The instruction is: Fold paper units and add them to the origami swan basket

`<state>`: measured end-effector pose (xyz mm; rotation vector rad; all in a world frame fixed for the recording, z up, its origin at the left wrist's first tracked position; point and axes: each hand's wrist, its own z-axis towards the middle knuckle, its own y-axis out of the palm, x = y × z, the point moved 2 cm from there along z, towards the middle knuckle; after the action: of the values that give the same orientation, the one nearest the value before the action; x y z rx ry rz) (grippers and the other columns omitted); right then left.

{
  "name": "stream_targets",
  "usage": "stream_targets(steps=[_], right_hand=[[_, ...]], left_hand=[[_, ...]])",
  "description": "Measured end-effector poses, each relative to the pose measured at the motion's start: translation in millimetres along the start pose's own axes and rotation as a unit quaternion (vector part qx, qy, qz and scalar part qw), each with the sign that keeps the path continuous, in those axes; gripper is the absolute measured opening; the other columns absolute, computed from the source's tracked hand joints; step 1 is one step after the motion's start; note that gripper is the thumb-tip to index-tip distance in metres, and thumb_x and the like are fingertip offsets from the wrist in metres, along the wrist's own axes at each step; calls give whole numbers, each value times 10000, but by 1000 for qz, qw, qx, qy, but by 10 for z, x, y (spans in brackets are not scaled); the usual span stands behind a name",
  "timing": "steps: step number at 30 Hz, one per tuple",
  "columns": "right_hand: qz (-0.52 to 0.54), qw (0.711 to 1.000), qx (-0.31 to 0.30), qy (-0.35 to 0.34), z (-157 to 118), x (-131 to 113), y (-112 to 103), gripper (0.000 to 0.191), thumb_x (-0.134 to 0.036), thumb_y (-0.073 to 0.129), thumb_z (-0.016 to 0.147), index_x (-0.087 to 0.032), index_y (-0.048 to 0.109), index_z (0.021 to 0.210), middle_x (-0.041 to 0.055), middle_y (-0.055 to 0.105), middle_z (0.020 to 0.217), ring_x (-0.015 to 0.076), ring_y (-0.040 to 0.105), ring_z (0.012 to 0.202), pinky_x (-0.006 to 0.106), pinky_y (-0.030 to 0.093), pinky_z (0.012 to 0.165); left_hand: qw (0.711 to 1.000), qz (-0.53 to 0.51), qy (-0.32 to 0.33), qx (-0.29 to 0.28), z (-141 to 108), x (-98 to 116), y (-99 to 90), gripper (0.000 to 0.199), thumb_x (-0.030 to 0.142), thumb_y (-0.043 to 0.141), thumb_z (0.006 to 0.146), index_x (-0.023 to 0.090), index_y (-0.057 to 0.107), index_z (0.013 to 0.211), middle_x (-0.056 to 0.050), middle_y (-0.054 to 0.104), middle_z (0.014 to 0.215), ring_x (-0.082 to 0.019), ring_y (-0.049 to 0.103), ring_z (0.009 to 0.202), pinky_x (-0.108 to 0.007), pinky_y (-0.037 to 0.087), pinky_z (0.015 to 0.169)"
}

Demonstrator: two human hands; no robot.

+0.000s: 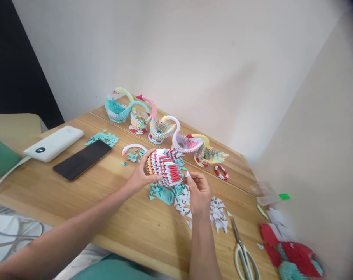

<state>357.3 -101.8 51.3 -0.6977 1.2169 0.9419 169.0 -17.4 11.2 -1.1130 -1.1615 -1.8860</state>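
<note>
My left hand is wrapped round the left side of a folded-paper body, built of red, white, teal and orange pieces and held tilted above the table. At its right, my right hand pinches a small white folded paper triangle between thumb and finger, close to the body's edge. Teal folded pieces lie under the body. White paper triangles are scattered around my right wrist, which hides some of them. Behind my left hand rests a loose white curved swan neck with a pink tip.
Several finished paper swans line the table's back by the wall. A red-and-white paper ring lies right of them. Scissors lie at the front right, near red and teal paper. A phone and white power bank occupy the left.
</note>
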Motion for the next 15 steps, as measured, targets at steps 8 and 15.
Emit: stream_targets(steps=[8,15], right_hand=[[-19,999,-20,-17,-11,24,-44,146,-289,771,746,-204,730,858,-13,688,684,136,640,620,267,508,618],[11,997,-60,-53,-8,11,-39,75,-218,771,745,-242,752,813,-6,714,791,135,654,630,275,537,614]], left_hand=[[999,1,-35,-16,-8,52,28,1014,431,860,587,214,345,1434,-142,408,1469,-365,418,1339,-489,359,1111],[999,14,-20,-21,9,38,19,985,424,861,590,211,360,1411,-132,424,1449,-353,420,1333,-473,347,1119]])
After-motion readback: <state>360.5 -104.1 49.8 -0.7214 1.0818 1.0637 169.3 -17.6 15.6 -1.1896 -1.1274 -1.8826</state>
